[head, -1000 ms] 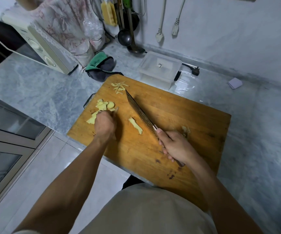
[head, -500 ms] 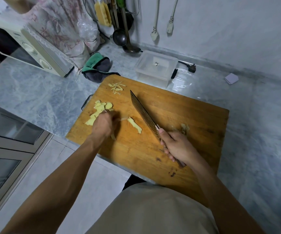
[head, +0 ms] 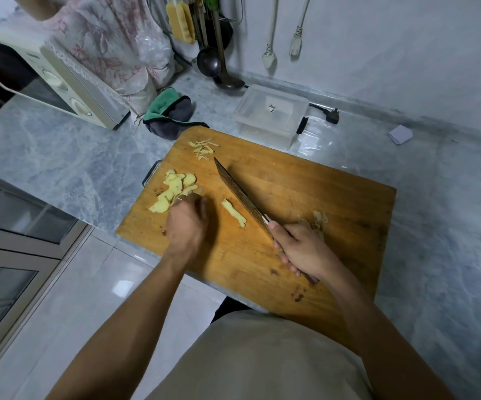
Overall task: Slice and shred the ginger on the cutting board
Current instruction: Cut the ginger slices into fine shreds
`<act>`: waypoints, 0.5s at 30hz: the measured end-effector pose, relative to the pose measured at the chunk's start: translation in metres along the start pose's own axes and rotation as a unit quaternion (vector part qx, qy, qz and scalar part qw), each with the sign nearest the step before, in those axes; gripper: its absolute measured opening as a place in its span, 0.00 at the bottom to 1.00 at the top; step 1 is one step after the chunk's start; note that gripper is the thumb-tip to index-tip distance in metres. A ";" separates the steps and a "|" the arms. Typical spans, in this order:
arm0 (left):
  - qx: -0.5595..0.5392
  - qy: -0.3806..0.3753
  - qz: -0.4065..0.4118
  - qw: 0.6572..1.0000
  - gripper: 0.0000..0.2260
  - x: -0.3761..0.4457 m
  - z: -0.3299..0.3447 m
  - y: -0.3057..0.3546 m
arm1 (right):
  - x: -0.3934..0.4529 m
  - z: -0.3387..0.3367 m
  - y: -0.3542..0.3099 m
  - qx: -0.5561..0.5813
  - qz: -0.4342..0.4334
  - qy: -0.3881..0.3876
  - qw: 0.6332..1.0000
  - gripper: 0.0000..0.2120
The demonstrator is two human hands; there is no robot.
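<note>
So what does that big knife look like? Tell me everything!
The knife has a long, dark blade with a wavy striped pattern, metal by the look of it, and a pale collar where the blade meets a dark handle. The right hand grips the handle, thumb near the collar. The blade points away over the wooden cutting board, slanting left, beside a lone ginger piece. Whether its edge touches the board is unclear.

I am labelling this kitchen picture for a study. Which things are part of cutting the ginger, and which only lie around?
Part of the job: cutting board, knife in the right hand, ginger slices at the left hand, ginger shreds, single ginger piece.

Lying about: plastic container, microwave, green cloth, ladle, plugs.
</note>
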State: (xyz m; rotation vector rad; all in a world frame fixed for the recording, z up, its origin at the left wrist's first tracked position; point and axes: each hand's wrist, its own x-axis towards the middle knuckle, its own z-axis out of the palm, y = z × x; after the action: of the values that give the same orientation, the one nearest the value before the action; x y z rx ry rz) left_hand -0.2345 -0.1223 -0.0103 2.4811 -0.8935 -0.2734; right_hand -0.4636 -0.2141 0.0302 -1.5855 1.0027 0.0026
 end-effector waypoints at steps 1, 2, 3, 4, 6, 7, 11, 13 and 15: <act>-0.037 -0.013 -0.008 0.999 0.10 -0.008 0.005 0.007 | 0.001 0.000 -0.001 -0.002 0.000 -0.004 1.000 0.24; -0.075 -0.030 -0.032 0.996 0.09 -0.015 0.010 0.013 | 0.001 0.001 -0.001 -0.005 0.000 -0.007 1.000 0.24; -0.115 -0.045 -0.067 0.990 0.08 -0.021 0.015 0.019 | 0.002 0.001 -0.002 -0.009 0.000 -0.011 1.000 0.24; -0.158 -0.054 -0.108 0.980 0.07 -0.024 0.021 0.023 | 0.002 0.001 -0.002 -0.014 -0.002 -0.013 1.000 0.24; -0.239 -0.065 -0.185 0.951 0.05 -0.026 0.030 0.028 | 0.002 0.001 -0.001 -0.020 -0.007 -0.016 1.000 0.24; -0.269 -0.064 -0.215 0.937 0.07 -0.026 0.032 0.030 | 0.002 0.001 -0.001 -0.022 -0.008 -0.018 1.000 0.24; -0.317 -0.067 -0.281 0.903 0.07 -0.023 0.035 0.041 | -0.001 0.000 0.003 -0.033 -0.005 -0.022 0.999 0.25; -0.348 -0.061 -0.309 0.883 0.07 -0.021 0.037 0.046 | -0.002 0.000 0.003 -0.032 -0.003 -0.023 0.999 0.26; -0.372 -0.053 -0.344 0.860 0.08 -0.016 0.041 0.047 | -0.003 0.001 0.004 -0.030 -0.004 -0.029 0.999 0.25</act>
State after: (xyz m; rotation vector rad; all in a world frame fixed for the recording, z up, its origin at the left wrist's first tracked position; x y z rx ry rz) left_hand -0.2860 -0.1588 -0.0214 1.9333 0.1345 -0.8217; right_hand -0.4667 -0.2113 0.0282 -1.6347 0.9600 0.0734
